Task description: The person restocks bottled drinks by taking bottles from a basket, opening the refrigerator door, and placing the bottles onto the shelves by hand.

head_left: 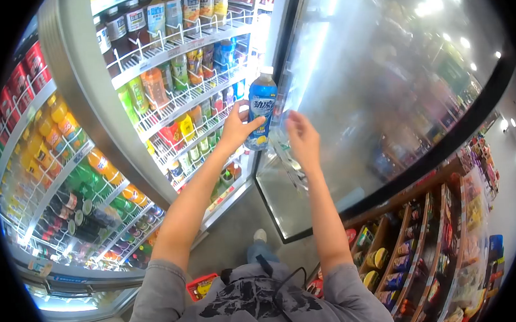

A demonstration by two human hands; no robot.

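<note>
My left hand (239,127) is closed around a blue drink bottle (261,106) with a white cap, held upright in front of the open fridge. Its thumb lies across the label, which shows large white characters and a yellow fruit picture near the bottom. Just right of the bottle, apart from it, is my right hand (303,139). The fingers there are loosely bent and slightly blurred, with nothing visible in them. The glass fridge door (348,117) stands open behind that hand, its pane fogged.
Wire-fronted fridge shelves (178,43) hold rows of bottles. At left, another cooler (68,169) contains cans and orange and green bottles. A red basket (195,286) with packets is low beside my body. Wooden snack shelves (440,239) stand at the lower right.
</note>
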